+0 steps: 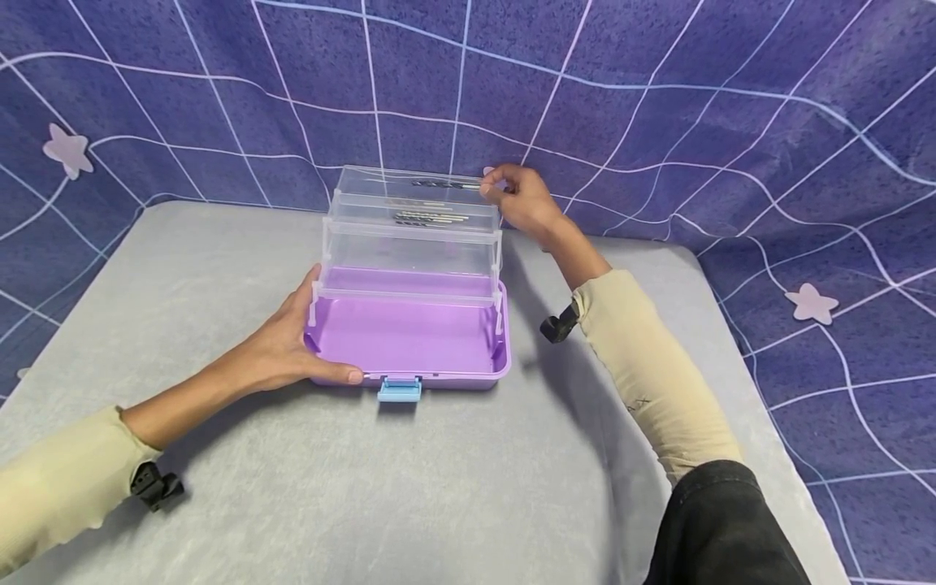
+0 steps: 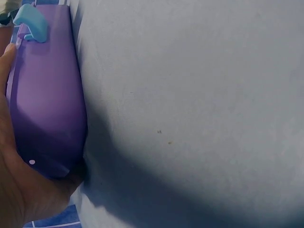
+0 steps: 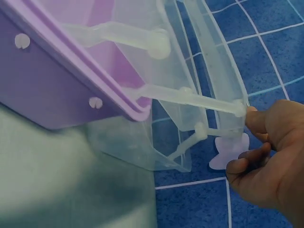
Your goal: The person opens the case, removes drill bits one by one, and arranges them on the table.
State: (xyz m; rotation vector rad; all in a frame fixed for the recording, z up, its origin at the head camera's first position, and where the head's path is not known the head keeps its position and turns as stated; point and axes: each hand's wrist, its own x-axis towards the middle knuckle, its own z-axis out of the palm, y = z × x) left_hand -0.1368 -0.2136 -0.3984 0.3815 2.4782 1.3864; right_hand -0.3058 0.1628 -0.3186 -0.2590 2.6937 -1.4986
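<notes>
A purple toolbox (image 1: 409, 333) stands unfolded on the table, clear trays rising in tiers behind its bare base. Drill bits, dark and gold-toned, lie in the top tray (image 1: 366, 179) and the middle tray (image 1: 366, 210). My left hand (image 1: 292, 349) grips the toolbox's left end, thumb along the front rim. Its other fingers are mostly hidden at the side. At the top tray's right end, my right hand (image 1: 522, 199) pinches the corner with thumb and forefinger; the right wrist view shows the remaining fingers curled. A light-blue latch (image 1: 400, 390) hangs at the front.
The grey tabletop (image 1: 468, 487) extends around the toolbox. A blue grid-patterned cloth (image 1: 658, 122) with star shapes rises right behind the trays. White hinge arms (image 3: 190, 97) link the trays, and a clear lid (image 3: 128, 142) hangs behind the base.
</notes>
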